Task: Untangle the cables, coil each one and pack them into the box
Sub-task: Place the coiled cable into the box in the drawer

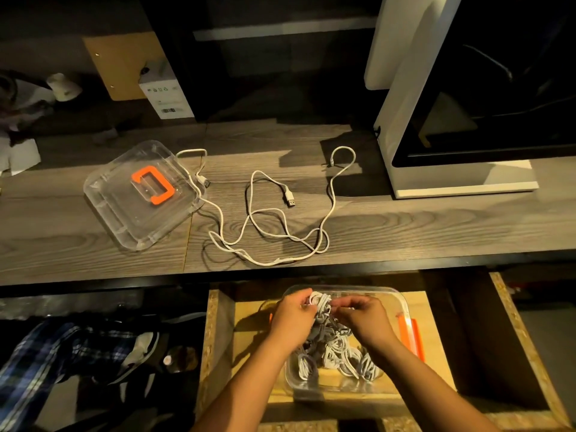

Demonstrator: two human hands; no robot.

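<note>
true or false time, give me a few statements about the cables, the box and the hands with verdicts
1. The left hand and the right hand both hold a coiled cable above the clear box. True.
2. The lid with the orange handle is shut on the box. False: it lies on the desk, apart from the box.
3. Loose white USB cables lie uncoiled on the desk. True.
4. The box holds nothing. False: several packed coils lie in it.
5. The box stands on the desk. False: it sits in an open drawer below the desk edge.
</note>
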